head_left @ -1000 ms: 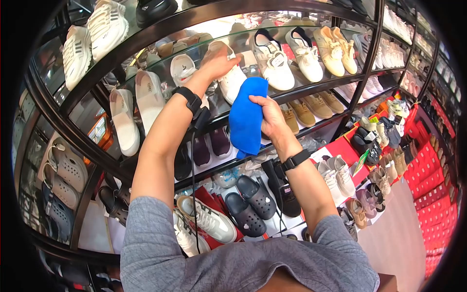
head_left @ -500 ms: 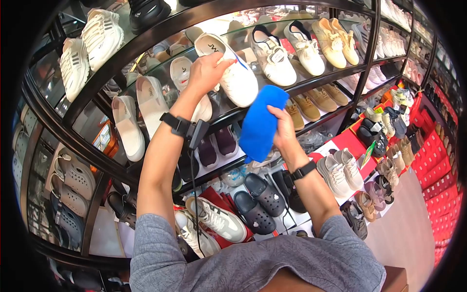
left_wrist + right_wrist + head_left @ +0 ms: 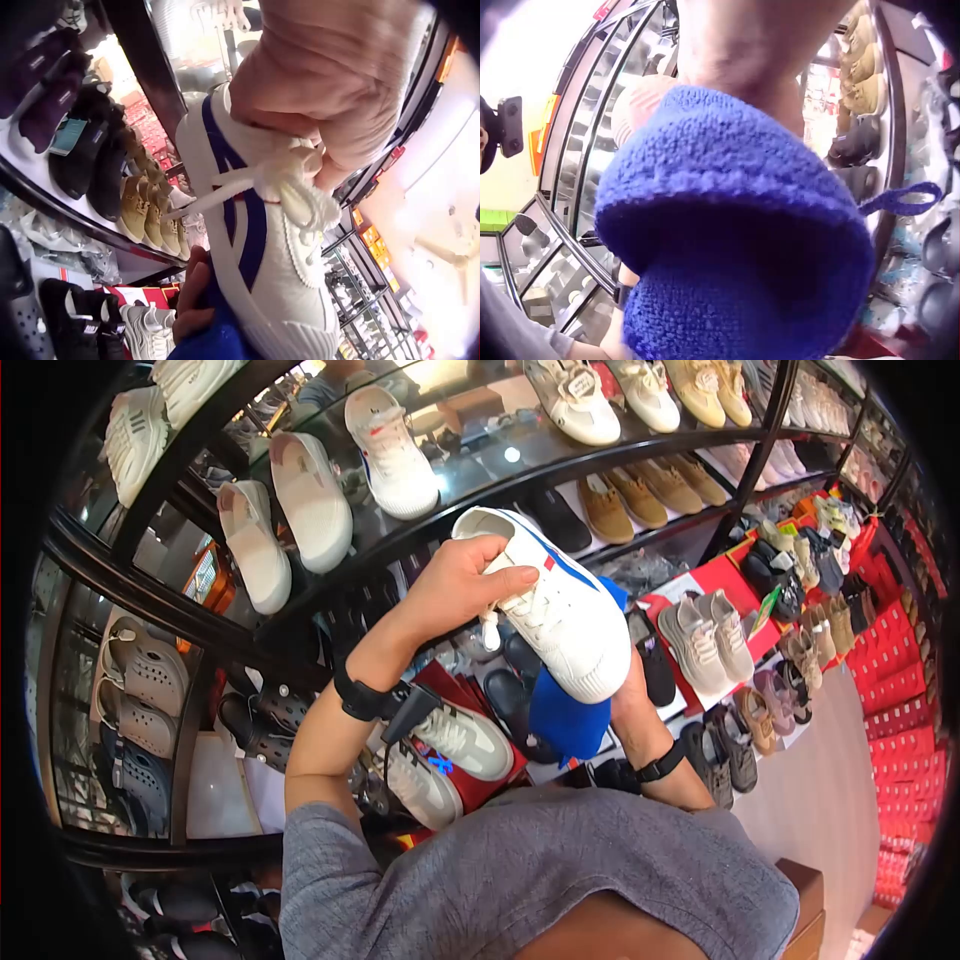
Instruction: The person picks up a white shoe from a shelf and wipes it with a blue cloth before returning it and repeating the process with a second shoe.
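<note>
A white lace-up sneaker (image 3: 575,625) with a blue side stripe is held off the shelf, its toe pointing down toward the person. My left hand (image 3: 450,588) grips it near the ankle opening, thumb over the tongue and laces. In the left wrist view a tied lace bow (image 3: 300,195) hangs below those fingers. My right hand (image 3: 630,692), largely hidden behind the toe, holds a blue terry cloth (image 3: 565,722) under the shoe. The right wrist view shows the blue cloth folded over, with a small hanging loop (image 3: 904,199). A similar white sneaker (image 3: 392,455) stands on the glass shelf.
Black-framed shelving (image 3: 480,490) curves across in front, with white slip-ons (image 3: 312,510) and tan shoes (image 3: 630,500) on it. Below sit grey-white sneakers (image 3: 465,740) and dark clogs. Red boxes (image 3: 895,730) are stacked at the right beyond the floor (image 3: 800,800).
My left hand has lifted the white sneaker off the glass shelf and brought it nearer the body. The blue cloth in my right hand has gone from beside the shelf to under the shoe.
</note>
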The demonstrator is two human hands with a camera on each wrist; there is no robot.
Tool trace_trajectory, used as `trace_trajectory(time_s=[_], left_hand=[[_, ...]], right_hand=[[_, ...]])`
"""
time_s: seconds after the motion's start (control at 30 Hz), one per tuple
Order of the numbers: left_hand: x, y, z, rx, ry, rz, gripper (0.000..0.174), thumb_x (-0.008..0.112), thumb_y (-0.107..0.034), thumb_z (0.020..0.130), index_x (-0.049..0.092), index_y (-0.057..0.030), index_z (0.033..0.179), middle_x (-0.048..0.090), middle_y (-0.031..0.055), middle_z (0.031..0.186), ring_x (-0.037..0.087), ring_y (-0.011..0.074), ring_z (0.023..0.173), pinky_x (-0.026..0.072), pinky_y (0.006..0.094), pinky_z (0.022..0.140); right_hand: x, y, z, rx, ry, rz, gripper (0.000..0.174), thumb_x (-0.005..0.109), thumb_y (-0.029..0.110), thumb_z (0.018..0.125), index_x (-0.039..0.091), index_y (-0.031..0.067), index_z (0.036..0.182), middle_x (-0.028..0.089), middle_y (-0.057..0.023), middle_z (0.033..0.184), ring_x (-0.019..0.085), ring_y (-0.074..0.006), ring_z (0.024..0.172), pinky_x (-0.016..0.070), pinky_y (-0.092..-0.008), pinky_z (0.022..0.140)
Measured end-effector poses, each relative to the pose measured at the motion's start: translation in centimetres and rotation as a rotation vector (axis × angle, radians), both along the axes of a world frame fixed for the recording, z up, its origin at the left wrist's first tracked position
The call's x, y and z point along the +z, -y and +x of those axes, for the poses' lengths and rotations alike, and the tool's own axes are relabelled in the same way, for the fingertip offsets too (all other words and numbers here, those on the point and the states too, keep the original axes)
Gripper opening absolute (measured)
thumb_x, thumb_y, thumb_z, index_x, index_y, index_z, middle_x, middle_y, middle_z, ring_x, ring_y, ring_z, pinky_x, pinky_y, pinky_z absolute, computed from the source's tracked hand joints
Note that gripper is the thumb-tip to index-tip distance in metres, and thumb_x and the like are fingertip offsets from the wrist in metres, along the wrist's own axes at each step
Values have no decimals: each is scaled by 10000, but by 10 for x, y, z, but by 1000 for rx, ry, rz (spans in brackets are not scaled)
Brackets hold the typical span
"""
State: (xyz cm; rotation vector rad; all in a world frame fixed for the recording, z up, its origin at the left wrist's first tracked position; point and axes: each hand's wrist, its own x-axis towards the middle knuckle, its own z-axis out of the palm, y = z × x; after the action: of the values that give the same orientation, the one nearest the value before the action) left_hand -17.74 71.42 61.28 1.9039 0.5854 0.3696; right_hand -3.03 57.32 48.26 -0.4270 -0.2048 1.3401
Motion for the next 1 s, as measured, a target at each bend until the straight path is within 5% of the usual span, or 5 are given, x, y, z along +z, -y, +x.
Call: trace_trajectory(time_s=[0.3, 0.5, 0.77, 0.9, 1.0], left_hand=[[-51, 9, -39, -147, -70, -424, 341, 717, -132, 763, 635, 10, 1063, 657, 40, 993, 587, 92, 868, 466, 244, 794], [-62, 48, -56, -99, -61, -213, 303, 709, -113, 772, 640, 10, 1040, 661, 48, 986, 595, 107, 884, 468, 255, 810], [-95, 79, -42, -168, -565, 237, 243, 678, -165, 805, 647, -4, 986, 671, 90, 875, 618, 177, 843, 470, 287, 792], [-104, 90, -50, 17, 63, 282, 372, 639, -296, 823, 611, 1, 1045, 594, 238, 1045, 587, 320, 985, 458, 394, 840], [-112, 83, -61, 32, -11, 497, 330, 653, -247, 815, 620, 5, 1026, 625, 226, 972, 621, 302, 932, 477, 384, 791]], right_hand=[[-21, 20, -17, 19, 233, -59, 367, 551, 68, 882, 505, 38, 1245, 603, -95, 1143, 615, -162, 972, 511, -303, 830], [17, 0, 26, -16, 1021, -270, 434, 567, 14, 781, 516, 4, 1213, 628, -82, 1036, 602, -152, 885, 483, -284, 788], [88, -31, -33, -458, 1793, 641, 548, 615, 15, 710, 519, 128, 1237, 601, -132, 1084, 604, -288, 941, 497, -345, 765], [69, -22, -59, -314, 2051, 702, 575, 583, -11, 652, 549, 137, 1207, 558, -140, 1171, 556, -338, 1015, 468, -385, 842], [55, -11, -51, -254, 1956, 529, 550, 566, -9, 671, 552, 138, 1200, 559, -132, 1169, 548, -337, 1038, 453, -396, 862]])
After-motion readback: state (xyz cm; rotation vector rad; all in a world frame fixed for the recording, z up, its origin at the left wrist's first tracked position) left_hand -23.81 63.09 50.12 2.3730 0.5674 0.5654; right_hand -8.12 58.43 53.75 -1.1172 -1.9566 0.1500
